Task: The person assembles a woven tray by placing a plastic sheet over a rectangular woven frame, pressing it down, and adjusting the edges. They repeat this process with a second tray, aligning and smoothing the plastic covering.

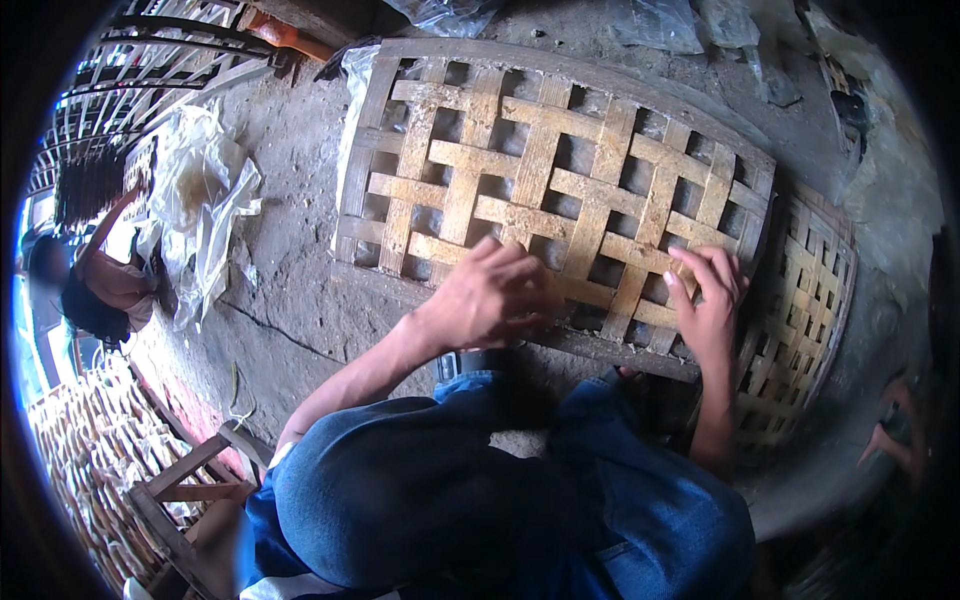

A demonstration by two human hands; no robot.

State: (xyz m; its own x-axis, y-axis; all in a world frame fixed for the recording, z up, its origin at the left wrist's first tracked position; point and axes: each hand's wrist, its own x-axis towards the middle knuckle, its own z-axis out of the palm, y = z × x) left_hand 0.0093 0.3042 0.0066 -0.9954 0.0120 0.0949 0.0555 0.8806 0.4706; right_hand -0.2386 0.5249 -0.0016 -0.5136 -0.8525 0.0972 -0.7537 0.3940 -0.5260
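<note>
We press our left hand (495, 295), fingers curled, and our right hand (708, 300), fingers spread, on the tan woven bamboo lattice panel (550, 190) lying on the concrete floor (290, 200); crumpled clear plastic sheeting (200, 190) lies left.

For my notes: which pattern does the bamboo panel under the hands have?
An open checker weave of flat tan strips on the bamboo panel, seen best in the head view.

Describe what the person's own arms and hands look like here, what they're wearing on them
Both forearms are bare, with no sleeves reaching them. The left hand and right hand wear no gloves, and no rings, watch or wristband can be made out. Below the arms, the person's legs are covered in blue denim trousers.
</note>
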